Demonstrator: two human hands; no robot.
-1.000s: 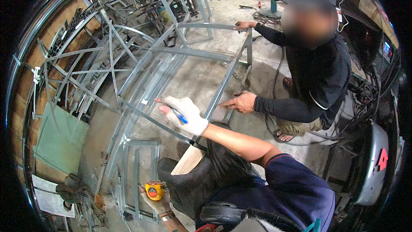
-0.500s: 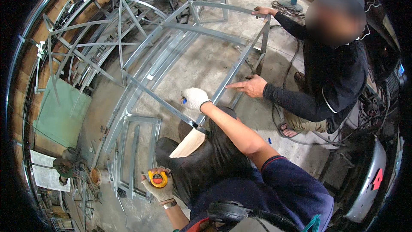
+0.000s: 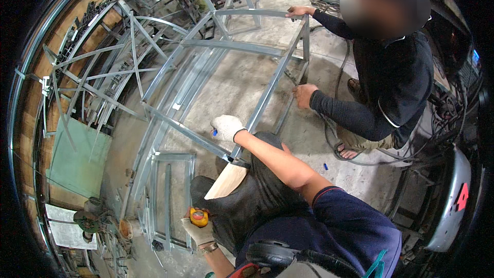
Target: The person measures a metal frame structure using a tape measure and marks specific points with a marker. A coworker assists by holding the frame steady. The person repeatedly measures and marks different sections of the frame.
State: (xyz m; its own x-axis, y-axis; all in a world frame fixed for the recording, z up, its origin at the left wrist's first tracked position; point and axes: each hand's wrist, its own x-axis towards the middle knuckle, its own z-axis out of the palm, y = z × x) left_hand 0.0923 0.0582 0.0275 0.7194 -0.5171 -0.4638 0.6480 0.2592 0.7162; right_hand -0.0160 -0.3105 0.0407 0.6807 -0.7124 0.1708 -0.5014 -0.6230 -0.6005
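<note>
My left hand (image 3: 198, 230), in a pale work glove, is closed around a yellow tape measure (image 3: 198, 217) beside my knee. My right hand (image 3: 226, 127), also gloved, is closed on a small blue-ended object (image 3: 214, 133); the rest of it is hidden in the fingers. This hand is over the near corner of a grey metal frame (image 3: 267, 92), next to its right-hand bar. Below that corner, a pale wooden piece (image 3: 226, 181) with a dark end rests across my lap. Another person's hand (image 3: 301, 12) lies on the frame's far right corner.
A co-worker (image 3: 383, 77) squats at the right, the other hand (image 3: 304, 95) beside the frame. Cables (image 3: 342, 72) trail over the concrete floor there. A small blue piece (image 3: 325, 166) lies nearby. Metal bars (image 3: 116, 74) and a green sheet (image 3: 80, 157) are at the left.
The co-worker's nearer hand has drawn back from pointing at the frame's bar, its fingers now curled. My left hand with the tape measure has turned and come closer to my knee.
</note>
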